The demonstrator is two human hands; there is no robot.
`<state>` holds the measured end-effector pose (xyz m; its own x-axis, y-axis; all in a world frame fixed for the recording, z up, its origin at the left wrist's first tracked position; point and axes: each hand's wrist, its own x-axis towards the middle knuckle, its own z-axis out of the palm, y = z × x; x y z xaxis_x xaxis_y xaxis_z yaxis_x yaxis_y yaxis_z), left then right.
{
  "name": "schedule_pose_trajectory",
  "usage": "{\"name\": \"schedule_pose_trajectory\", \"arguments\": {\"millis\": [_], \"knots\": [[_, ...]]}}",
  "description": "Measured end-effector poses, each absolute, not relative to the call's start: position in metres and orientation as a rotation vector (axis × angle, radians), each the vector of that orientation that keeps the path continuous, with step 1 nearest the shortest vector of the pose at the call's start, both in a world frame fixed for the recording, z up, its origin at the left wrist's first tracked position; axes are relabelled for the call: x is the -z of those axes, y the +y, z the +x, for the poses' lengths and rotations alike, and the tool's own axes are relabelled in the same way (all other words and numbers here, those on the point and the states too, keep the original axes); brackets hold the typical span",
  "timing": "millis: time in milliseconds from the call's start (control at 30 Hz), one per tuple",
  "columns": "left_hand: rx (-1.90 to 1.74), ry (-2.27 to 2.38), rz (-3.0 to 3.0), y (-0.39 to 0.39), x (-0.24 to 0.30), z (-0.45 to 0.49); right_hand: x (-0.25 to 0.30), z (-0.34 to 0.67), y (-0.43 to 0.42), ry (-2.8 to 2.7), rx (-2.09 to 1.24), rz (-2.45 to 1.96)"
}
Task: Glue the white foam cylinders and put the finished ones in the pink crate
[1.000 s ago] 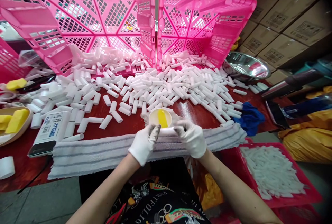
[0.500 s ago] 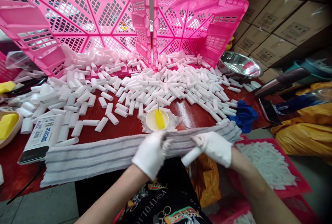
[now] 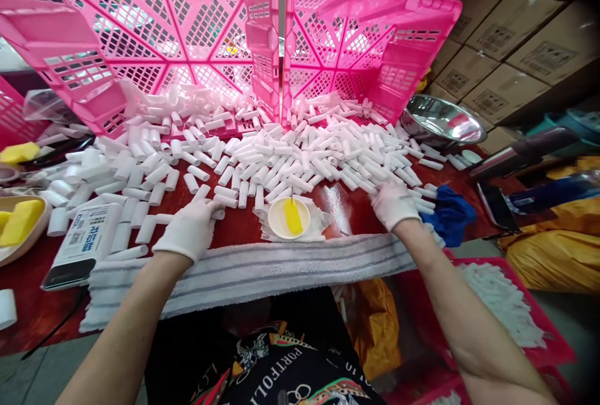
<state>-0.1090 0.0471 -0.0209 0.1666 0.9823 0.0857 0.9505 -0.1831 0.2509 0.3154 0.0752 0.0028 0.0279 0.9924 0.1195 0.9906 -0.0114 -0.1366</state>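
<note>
Gloved left hand [image 3: 190, 229] left of the small dish [image 3: 289, 218], fingers closing on a white tube [image 3: 216, 213]. Gloved right hand [image 3: 392, 204] right of dish, fingers curled among the tube pile [image 3: 300, 155]; grip undeterminable.

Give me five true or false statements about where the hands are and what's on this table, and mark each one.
1. Both hands wear white gloves. True: the left hand and right hand are both gloved.
2. The right hand rests on the steel bowl. False: it is at the near edge of the white tubes; the steel bowl sits apart, further right.
3. A small dish with something yellow in it sits between the two hands. True.
4. The two pink crates lie flat, upside down. False: they stand tipped up, open sides towards the person, with tubes spilling out.
5. A striped towel lies along the near table edge. True.
</note>
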Motion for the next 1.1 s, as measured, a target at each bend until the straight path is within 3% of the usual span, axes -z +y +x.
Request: {"name": "schedule_pose_trajectory", "arguments": {"millis": [133, 200, 267, 400, 700, 1100], "knots": [[-0.986, 1.766, 1.666, 0.039, 0.016, -0.083, 0.008, 0.271, 0.049, -1.973, -0.548, -1.814], [-1.155, 1.51, 1.342, 0.034, 0.017, -0.063, 0.014, 0.24, 0.043, -1.725, -1.052, -1.563], [-1.198, 1.347, 1.063, 0.031, 0.021, -0.044, 0.022, 0.214, 0.047, -1.471, -1.325, -1.413], [-1.181, 1.289, 0.847, 0.027, 0.034, -0.022, 0.041, 0.194, 0.066, -1.479, -1.165, -1.427], [-0.981, 1.45, 1.234, 0.025, 0.035, -0.019, 0.061, 0.207, 0.046, -1.6, -0.984, -1.272], [-0.969, 1.472, 1.199, 0.024, 0.039, -0.025, 0.052, 0.204, 0.029, -1.524, -1.109, -1.33]]}}
